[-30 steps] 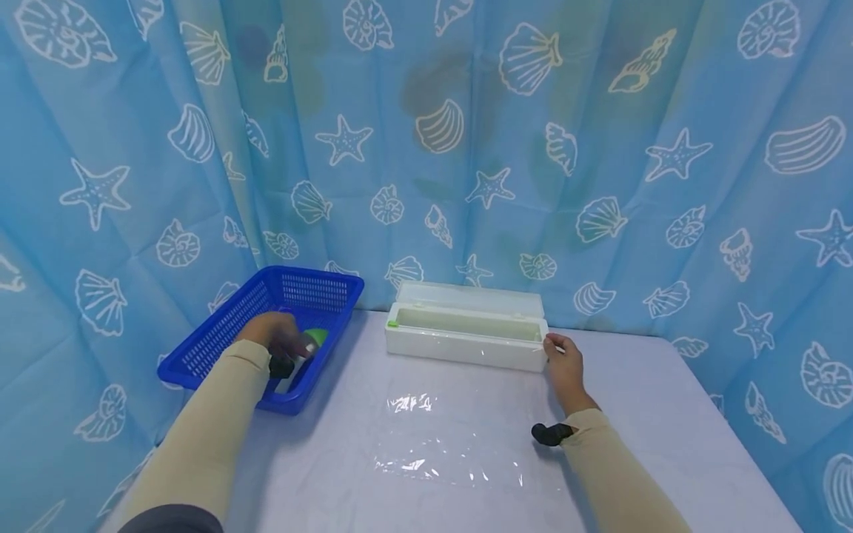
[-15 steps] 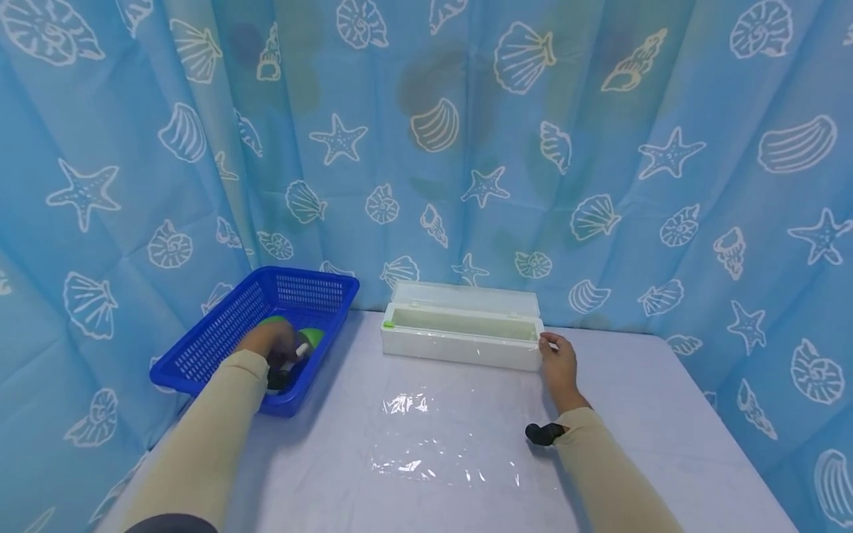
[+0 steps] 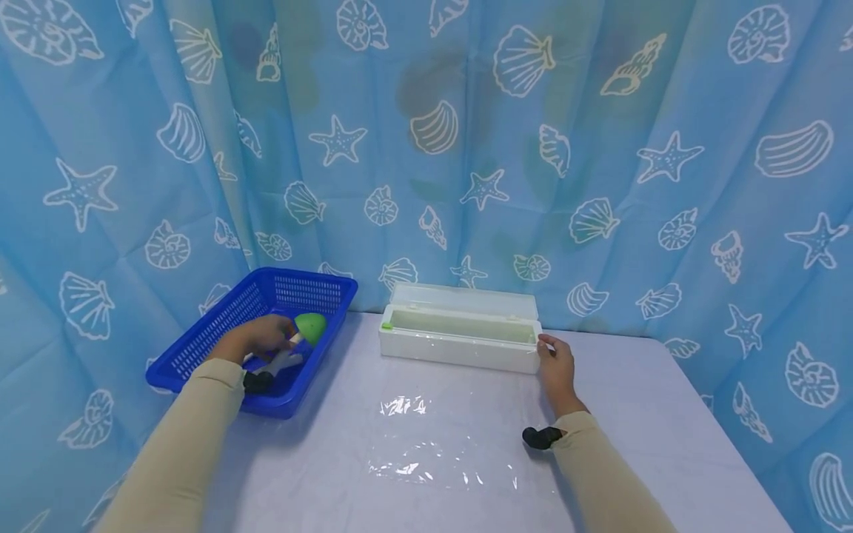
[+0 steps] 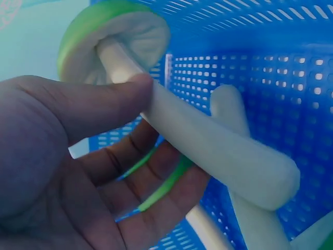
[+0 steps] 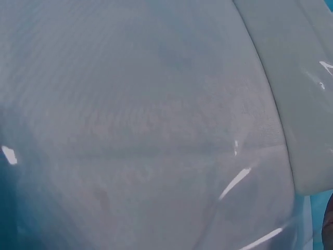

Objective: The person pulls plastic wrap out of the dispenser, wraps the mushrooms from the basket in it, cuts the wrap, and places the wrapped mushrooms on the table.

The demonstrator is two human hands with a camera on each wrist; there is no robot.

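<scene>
My left hand (image 3: 260,337) is inside the blue basket (image 3: 313,300). Thumb and fingers pinch the white stem of a toy mushroom (image 4: 197,130), whose green cap (image 4: 112,31) tilts up and away. Below that stem lies another pale stem (image 4: 231,112), and green shows between my fingers. At the right end of a long white box (image 3: 460,352) with its lid raised, my right hand (image 3: 558,374) grips the corner between thumb and curled fingers. The right wrist view shows only a dark bit of that hand at its edge.
Clear film (image 3: 440,437) lies over the white tablecloth (image 3: 320,474) in front of the box. The raised lid (image 3: 466,298) stands at the box's back. Behind the table hangs a blue shell-print curtain (image 3: 413,74). A small green tab (image 3: 386,326) sits at the box's left end.
My left hand has drawn slightly left and up within the basket, and the green-capped mushroom shows more plainly in it. My right hand stays at the box end.
</scene>
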